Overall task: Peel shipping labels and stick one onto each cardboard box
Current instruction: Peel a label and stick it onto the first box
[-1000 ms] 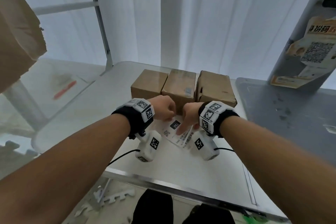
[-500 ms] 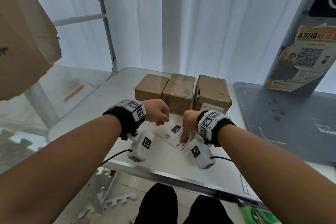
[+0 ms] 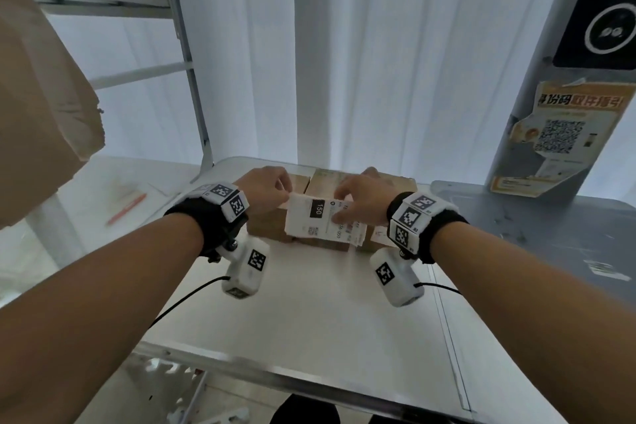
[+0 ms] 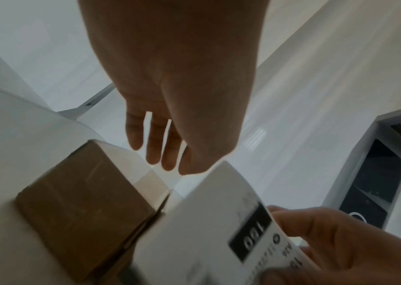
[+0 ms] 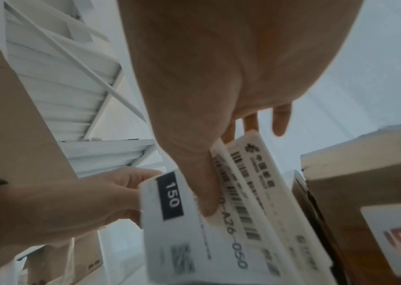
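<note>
Three brown cardboard boxes [image 3: 327, 179] stand in a row at the back of the white table [image 3: 309, 313]. A small stack of white shipping labels [image 3: 316, 217], the top one marked 150, hangs in the air just in front of them. My left hand [image 3: 287, 196] pinches the stack's left edge. My right hand [image 3: 339, 210] grips the right part, thumb [image 5: 206, 192] pressed on the printed face. In the right wrist view the labels [image 5: 194, 231] fan apart and the right box [image 5: 365, 202] carries a white sticker. The left wrist view shows the left box [image 4: 84, 202] under the stack [image 4: 206, 221].
A grey counter [image 3: 516, 234] adjoins the table on the right, below a pillar with a QR poster [image 3: 564, 134]. To the left are a metal shelf frame [image 3: 192, 79], a large cardboard box [image 3: 41, 96] and an orange pen [image 3: 127, 208]. The table's metal front edge [image 3: 309, 379] is near me.
Both hands have lifted the label stack off the table and up in front of the boxes. The left hand, shut beside it before, now pinches its edge.
</note>
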